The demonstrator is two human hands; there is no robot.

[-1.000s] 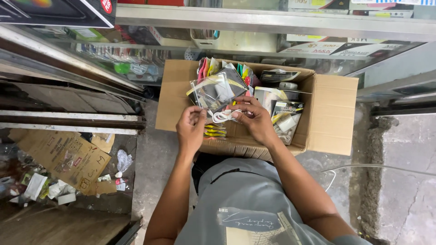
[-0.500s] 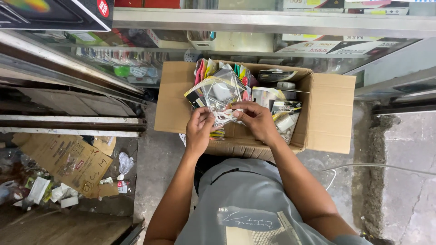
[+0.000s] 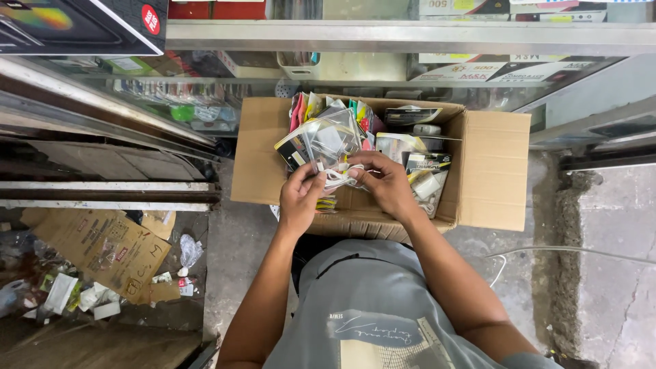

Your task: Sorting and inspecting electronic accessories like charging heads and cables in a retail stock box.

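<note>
Coiled white cable [image 3: 339, 179] sits pinched between both hands just above the open cardboard box [image 3: 492, 171], directly under a fanned stack of clear plastic packets [image 3: 326, 140]. Left hand [image 3: 301, 198] closed around the lower edge of the packets and the cable, fingers curled; right hand [image 3: 384, 181] closed on the cable from the other side, thumb and fingertips touching it. Box holds more packaged accessories [image 3: 420, 164] and stands on the concrete floor before a glass display counter [image 3: 383, 37]; flattened cardboard and litter [image 3: 102, 253] lie well apart on the person's left.

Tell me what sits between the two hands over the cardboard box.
In the head view, a coiled white cable bridges the left hand and right hand, above the cardboard box.
</note>
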